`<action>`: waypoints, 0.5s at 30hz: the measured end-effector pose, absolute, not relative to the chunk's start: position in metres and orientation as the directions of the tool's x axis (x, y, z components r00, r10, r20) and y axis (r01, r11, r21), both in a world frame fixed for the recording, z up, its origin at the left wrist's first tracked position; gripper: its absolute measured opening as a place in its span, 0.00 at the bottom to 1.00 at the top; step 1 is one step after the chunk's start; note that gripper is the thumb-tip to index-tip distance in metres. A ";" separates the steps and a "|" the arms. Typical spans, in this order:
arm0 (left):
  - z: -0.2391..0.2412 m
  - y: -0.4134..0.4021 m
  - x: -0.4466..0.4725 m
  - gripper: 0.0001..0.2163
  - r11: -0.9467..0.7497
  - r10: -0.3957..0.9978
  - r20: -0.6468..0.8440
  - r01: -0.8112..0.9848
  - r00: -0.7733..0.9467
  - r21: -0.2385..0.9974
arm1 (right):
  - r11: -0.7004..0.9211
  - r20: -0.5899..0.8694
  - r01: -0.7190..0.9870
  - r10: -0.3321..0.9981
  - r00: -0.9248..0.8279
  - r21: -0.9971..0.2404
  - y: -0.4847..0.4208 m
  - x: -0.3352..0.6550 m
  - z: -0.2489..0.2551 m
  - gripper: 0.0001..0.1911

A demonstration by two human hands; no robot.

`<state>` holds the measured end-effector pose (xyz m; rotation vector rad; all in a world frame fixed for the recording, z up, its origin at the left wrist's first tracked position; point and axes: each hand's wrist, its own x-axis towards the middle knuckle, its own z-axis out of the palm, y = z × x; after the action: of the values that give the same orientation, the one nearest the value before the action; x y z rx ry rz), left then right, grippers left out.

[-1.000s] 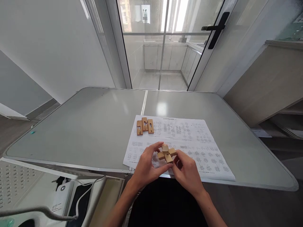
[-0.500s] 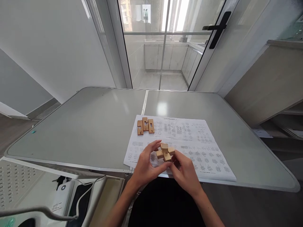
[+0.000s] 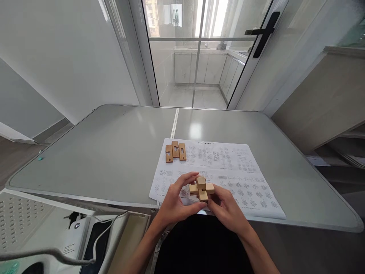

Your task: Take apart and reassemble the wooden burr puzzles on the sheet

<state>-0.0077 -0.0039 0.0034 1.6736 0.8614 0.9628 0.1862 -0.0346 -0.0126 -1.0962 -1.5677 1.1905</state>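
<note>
A light wooden interlocking burr puzzle [image 3: 201, 187], with block ends sticking out on several sides, is held above the near part of a printed sheet [image 3: 242, 179]. My left hand [image 3: 178, 199] curves round its left side, forefinger at the back and thumb at the lower front. From the right, my right hand [image 3: 226, 207] grips it, its thumb and fingers at the lower right edge. Both hands are closed on the puzzle, which hides parts of the fingertips. Beyond the hands, at the sheet's upper left, three flat notched wooden pieces [image 3: 175, 151] with dark marks lie side by side.
The grey folding table [image 3: 94, 152] has a seam down its middle. At the lower left stands a white cart [image 3: 34, 224] holding a white box [image 3: 75, 236] and a cable [image 3: 95, 243]. A glass door [image 3: 211, 76] is behind the table, a wooden shelf [image 3: 319, 95] on the right.
The puzzle has moved slightly down and to the right and has turned a little, so its block ends face differently. My right hand has shifted slightly right and down with it.
</note>
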 end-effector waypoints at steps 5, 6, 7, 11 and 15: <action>-0.001 -0.003 -0.008 0.34 -0.268 0.876 0.212 0.072 0.434 0.961 | 0.107 0.084 0.096 0.971 -0.225 -0.990 -0.035 0.182 -0.011 0.12; -0.001 -0.002 -0.007 0.34 -0.267 0.883 0.208 0.086 0.421 0.960 | 0.097 0.075 0.088 0.972 -0.225 -0.991 -0.034 0.181 -0.011 0.12; -0.002 -0.002 -0.007 0.35 -0.267 0.891 0.203 0.106 0.406 0.958 | 0.091 0.071 0.084 0.972 -0.222 -0.992 -0.034 0.180 -0.011 0.11; -0.002 -0.004 -0.002 0.33 -0.296 0.914 0.229 0.166 0.334 0.941 | 0.122 0.101 0.167 0.986 -0.131 -0.978 -0.034 0.176 -0.016 0.09; -0.003 -0.007 0.006 0.31 -0.332 0.928 0.273 0.228 0.254 0.915 | 0.159 0.156 0.278 0.987 -0.032 -0.947 -0.036 0.173 -0.018 0.07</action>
<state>0.0061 -0.0068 -0.0031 1.7391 1.0680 1.1203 0.1727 -0.0362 -0.0180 -1.2835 -1.4923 0.9486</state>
